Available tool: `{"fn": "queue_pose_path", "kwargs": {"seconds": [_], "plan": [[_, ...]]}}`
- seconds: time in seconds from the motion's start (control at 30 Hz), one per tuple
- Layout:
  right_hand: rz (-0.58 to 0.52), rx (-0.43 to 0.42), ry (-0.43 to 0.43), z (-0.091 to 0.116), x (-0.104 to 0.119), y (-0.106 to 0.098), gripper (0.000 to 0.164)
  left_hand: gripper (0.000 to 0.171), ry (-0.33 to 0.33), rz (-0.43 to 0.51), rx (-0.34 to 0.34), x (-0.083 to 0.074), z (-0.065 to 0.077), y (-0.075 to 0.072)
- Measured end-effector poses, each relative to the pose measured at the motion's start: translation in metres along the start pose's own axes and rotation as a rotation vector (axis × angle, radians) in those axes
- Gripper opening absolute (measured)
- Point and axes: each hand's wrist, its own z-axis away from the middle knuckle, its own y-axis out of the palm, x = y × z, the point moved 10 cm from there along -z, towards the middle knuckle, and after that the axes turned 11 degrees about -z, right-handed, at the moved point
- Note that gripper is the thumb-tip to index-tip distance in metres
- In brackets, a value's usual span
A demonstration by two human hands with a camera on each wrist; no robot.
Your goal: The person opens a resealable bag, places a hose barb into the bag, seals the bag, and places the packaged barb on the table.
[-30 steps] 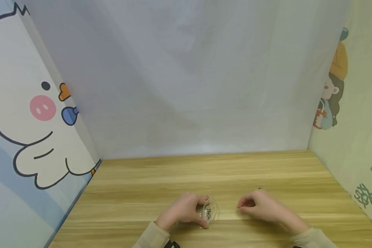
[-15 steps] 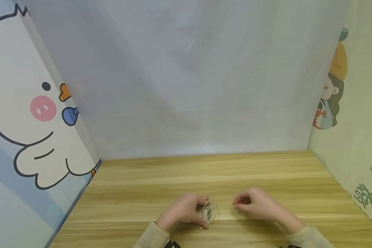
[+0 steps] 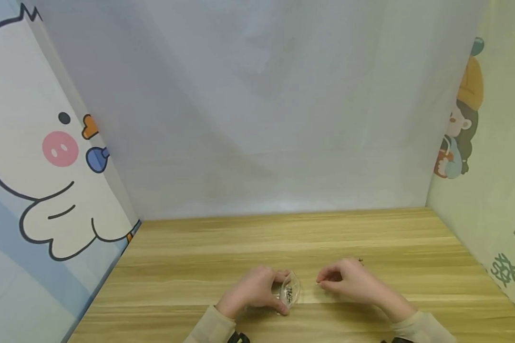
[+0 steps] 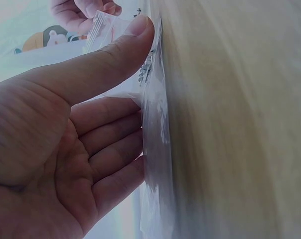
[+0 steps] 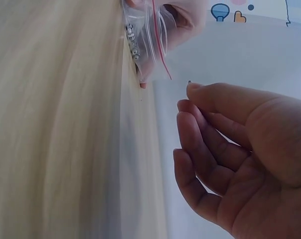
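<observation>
My left hand [image 3: 257,288] holds a clear zip bag [image 3: 294,287] on the table, thumb and fingers on opposite sides of its spread mouth. In the right wrist view the bag [image 5: 149,62] shows a red line along its seal. Several small metal pieces [image 5: 132,42] lie inside; their exact kind is too small to tell. Just right of the bag's mouth, my right hand [image 3: 347,282] pinches a tiny piece [image 3: 317,284] between thumb and index finger. Only a dark tip of that piece [image 5: 189,81] shows past the thumb in the right wrist view.
A few tiny dark pieces [image 3: 361,261] lie on the wooden table [image 3: 223,247] just beyond my right hand. A pale cloth [image 3: 257,119] hangs at the back edge, and printed panels stand at the left [image 3: 30,157] and right [image 3: 489,190].
My right hand has moved left toward the bag with the tiny piece still pinched. The left hand and the bag have stayed in place.
</observation>
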Motion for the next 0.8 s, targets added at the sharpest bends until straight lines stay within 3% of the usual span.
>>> {"fn": "queue_pose_path", "kwargs": {"seconds": [0.27,0.8], "plan": [[0.036,0.005,-0.015,-0.010,0.007,0.010,0.004,0.071,-0.003,0.003,0.006,0.000,0.000,0.000],[-0.006,0.030,-0.032,-0.033,0.012,0.034,0.003,0.068,-0.003,-0.014,0.018,0.001,-0.001,0.002]]}}
